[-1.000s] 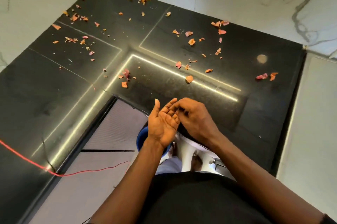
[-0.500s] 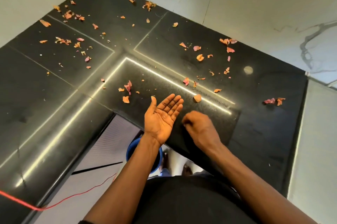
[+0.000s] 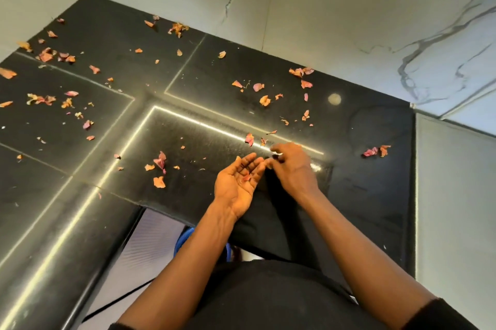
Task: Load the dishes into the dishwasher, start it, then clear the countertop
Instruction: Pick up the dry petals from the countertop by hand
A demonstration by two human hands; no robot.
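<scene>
**Petals [image 3: 159,182] picked off the countertop [image 3: 362,195] one at a time**

I watched the left hand [image 3: 237,184] lie palm up, fingers straight, serving as a tray for the few bits [image 3: 244,179] in it. The right hand [image 3: 292,168], meeting its fingertips, pinched a pale scrap [image 3: 277,154] — to drop there, I judged. More petals littered the black stone all around; a blue bucket [image 3: 185,238] sat below the edge.

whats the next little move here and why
Probably drop it into the palm. The right hand seems to pinch a pale scrap right at the fingertips of the left hand, which lies palm up and open with a few bits already in it. Many more scraps litter the black countertop, the nearest being a pink piece just beyond.
</scene>
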